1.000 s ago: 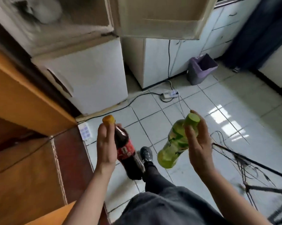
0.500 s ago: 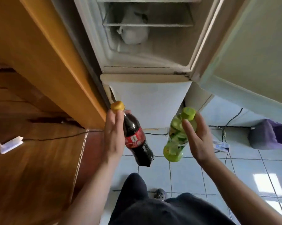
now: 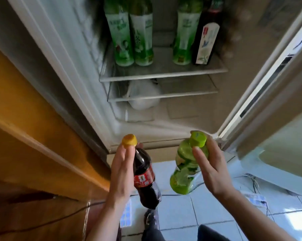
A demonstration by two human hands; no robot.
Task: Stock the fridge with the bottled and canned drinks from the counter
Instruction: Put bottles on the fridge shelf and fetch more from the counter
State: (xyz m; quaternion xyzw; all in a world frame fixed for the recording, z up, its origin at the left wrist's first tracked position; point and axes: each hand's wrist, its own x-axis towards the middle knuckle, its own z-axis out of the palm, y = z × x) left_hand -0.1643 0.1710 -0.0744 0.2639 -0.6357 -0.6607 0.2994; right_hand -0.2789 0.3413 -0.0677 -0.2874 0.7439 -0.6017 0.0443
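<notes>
Standing at the open fridge (image 3: pixel 72 54), one bottle per hand, both carried low in front of the compartment.

Left hand (image 3: pixel 120 171): grip closed on the neck of the cola bottle (image 3: pixel 144 178). Fingers lie along the neck just under the yellow cap (image 3: pixel 129 140); thumb mostly hidden behind. The body hangs down and tilts off to the right, base over the tiled floor (image 3: pixel 178 216).

Right hand (image 3: pixel 212 169): grip wrapped round the shoulder of the green bottle (image 3: pixel 184 173), fingertips just below the lime cap (image 3: pixel 198 139). The base swings toward the left.

Both neck holds read as carrying holds, one-handed with the weight dangling. Each bottle likely needs turning upright before it goes in.

Materials: the cola is dark liquid in clear, glossy, waisted plastic with a red label band. The green bottle is translucent plastic, ringed with ridges, with a leaf-print wrap.

Target, by my reading: the upper shelf (image 3: pixel 164 71), a clear pane with a pale rim. Three green-labelled bottles (image 3: pixel 121 35) and a dark bottle (image 3: pixel 207 37) with a white label stand upright on it. They sit two left and two right, with a gap between the pairs that looks like the natural slot.

The lower shelf carries a white plastic bag (image 3: pixel 143 96). The door (image 3: pixel 277 87) is swung open on the right; a wooden cabinet (image 3: pixel 33 129) flanks the left.
</notes>
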